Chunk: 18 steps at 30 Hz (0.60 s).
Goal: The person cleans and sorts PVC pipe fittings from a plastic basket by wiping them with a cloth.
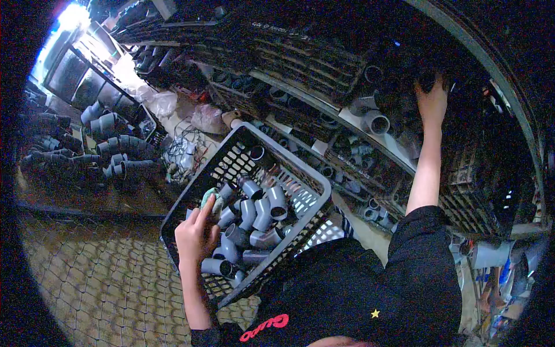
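My left hand (196, 236) is over the left side of a black plastic crate (322, 186), its fingers closed on a crumpled pale green cloth (212, 199). Below and beside it, several grey elbow pipe fittings (247, 214) lie jumbled in the crate. My right hand (432, 104) reaches far up to the right into the dark shelving. Its fingers curve round a dark shape that I cannot make out. Left of that hand, a loose grey pipe fitting (378, 124) lies on a shelf ledge.
Racks of dark crates (306, 55) fill the back. Several grey fittings (124, 144) are heaped at left, near plastic bags (207, 118) and tangled wire (184, 155). Wire mesh (104, 277) covers the lower left. A curved metal bar (491, 61) runs along the right.
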Available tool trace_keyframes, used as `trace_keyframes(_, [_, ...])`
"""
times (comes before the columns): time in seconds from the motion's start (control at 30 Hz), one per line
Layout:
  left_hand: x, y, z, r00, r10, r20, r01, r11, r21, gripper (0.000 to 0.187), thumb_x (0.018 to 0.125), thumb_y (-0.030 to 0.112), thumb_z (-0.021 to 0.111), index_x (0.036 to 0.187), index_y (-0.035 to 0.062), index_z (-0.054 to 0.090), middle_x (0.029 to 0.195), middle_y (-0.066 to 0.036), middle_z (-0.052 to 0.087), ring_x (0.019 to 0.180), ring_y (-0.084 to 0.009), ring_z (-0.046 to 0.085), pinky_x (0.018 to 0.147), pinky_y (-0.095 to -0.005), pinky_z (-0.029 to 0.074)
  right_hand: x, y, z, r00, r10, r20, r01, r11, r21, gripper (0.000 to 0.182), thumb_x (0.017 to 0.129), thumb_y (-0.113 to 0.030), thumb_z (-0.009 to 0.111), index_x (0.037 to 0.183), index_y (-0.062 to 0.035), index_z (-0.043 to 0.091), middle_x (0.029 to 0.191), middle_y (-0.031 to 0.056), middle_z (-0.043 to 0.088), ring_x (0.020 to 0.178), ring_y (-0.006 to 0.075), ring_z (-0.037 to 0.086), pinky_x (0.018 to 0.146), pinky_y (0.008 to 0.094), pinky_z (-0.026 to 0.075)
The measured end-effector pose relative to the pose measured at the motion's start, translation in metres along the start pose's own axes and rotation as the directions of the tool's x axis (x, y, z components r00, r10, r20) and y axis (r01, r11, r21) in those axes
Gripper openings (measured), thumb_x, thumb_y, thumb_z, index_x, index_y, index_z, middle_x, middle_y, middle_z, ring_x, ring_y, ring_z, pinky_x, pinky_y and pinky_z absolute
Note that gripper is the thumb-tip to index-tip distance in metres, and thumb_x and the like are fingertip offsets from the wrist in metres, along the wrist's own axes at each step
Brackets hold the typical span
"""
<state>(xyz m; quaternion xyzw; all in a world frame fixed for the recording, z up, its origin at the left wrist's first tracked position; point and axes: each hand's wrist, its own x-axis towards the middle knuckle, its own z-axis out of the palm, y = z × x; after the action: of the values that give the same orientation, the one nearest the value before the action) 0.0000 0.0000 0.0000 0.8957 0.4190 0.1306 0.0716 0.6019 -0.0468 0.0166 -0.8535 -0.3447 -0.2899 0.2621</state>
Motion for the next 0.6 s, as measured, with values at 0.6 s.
trace_keyframes(0.6, [0.0,0.0,0.001,1.0,0.026,-0.005,-0.026,1.0,-0.004,0.072,0.068,0.013,0.071,0.138,0.0215,0.052,0.079,-0.009,0.058,0.065,-0.0303,0.061,0.057,-0.0393,0.05,-0.009,-0.022,-0.027,0.995,0.087,0.047,-0.08,0.987,-0.138,0.09,0.082,-0.066,0.059,0.142,-0.002,0.038,0.129,0.0341,0.05,0.113,0.0503,0.054,0.091,0.0533,0.05])
